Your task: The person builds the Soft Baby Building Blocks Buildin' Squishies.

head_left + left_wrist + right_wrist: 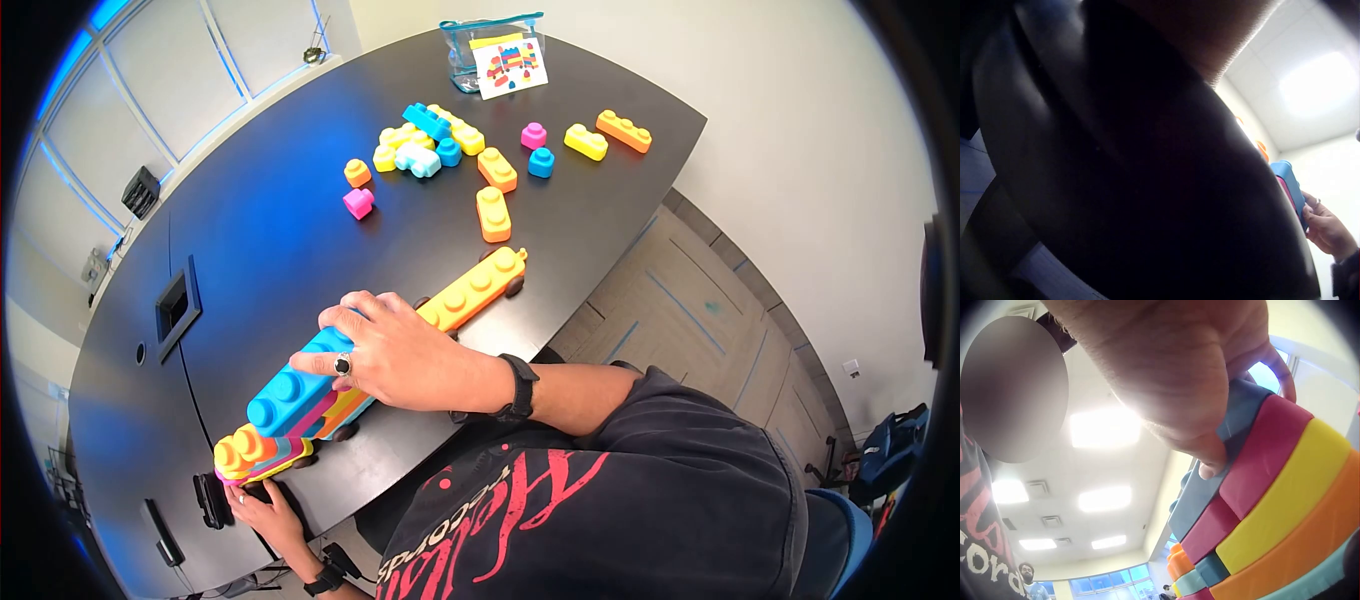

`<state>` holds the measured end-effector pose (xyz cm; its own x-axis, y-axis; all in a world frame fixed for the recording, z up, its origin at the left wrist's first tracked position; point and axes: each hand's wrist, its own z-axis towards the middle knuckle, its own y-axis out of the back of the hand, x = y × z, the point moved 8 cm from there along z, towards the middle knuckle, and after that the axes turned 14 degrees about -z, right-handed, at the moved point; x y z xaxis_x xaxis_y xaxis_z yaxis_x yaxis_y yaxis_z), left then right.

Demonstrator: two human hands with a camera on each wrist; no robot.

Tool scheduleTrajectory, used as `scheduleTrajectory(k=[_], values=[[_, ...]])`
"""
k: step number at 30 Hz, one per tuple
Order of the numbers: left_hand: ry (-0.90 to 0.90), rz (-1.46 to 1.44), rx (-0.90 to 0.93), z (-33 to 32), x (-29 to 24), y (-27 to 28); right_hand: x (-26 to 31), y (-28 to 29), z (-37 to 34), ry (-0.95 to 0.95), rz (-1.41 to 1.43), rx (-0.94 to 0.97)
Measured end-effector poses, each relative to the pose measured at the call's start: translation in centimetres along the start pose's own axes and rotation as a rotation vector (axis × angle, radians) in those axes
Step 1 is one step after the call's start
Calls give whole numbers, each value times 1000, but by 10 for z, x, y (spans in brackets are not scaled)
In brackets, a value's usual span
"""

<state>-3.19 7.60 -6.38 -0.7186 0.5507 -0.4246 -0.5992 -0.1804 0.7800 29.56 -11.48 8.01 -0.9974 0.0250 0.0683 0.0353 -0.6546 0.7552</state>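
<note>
A long blue block [289, 386] tops a stack of magenta, yellow and orange blocks. My right hand [392, 354] grips the blue block from above, thumb on one side and fingers over the other; in the right wrist view the blue block [1200, 500] lies on magenta blocks [1266, 450] above a yellow one [1285, 494]. At the stack's left end stands a lower group with orange blocks [243, 450] on top. My left hand [268, 515] touches the near side of that group, fingertips at its base. A long orange wheeled piece [470, 292] extends behind the right hand.
Loose yellow, blue and light blue blocks [418, 160] lie in a pile on the dark table [270, 220]. Several more orange, magenta, blue and yellow blocks lie around it. A clear pouch [462, 62] with a picture card [511, 68] stands at the far edge. A black case [211, 500] sits near the left hand.
</note>
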Motion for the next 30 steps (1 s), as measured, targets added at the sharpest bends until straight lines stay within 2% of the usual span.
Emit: scheduleTrajectory(k=[4,14,19,21,23,25,27,29,30], values=[[-38,19,-25,-1,1,0,0,-1,0,1,-5,3],[5,-66,-47,0,1,4,3,-6,-3,-29,-121,7],[27,-121,-63,-2,0,5,-8,17,4,100,-9,45],[88,-127,-57,0,-8,7,-38,37,12,34,154,-85],[30,-131,-107,0,-17,12,-83,41,26,-21,-1,103],[27,-115,-85,0,-17,11,-155,33,34,-260,-113,339],[11,-102,-56,-1,-13,12,-246,12,20,-459,-319,486],[41,-110,-51,0,-9,9,-285,6,-5,-536,-732,714],[20,-108,-78,0,-9,9,-294,-3,-16,-554,-656,756]])
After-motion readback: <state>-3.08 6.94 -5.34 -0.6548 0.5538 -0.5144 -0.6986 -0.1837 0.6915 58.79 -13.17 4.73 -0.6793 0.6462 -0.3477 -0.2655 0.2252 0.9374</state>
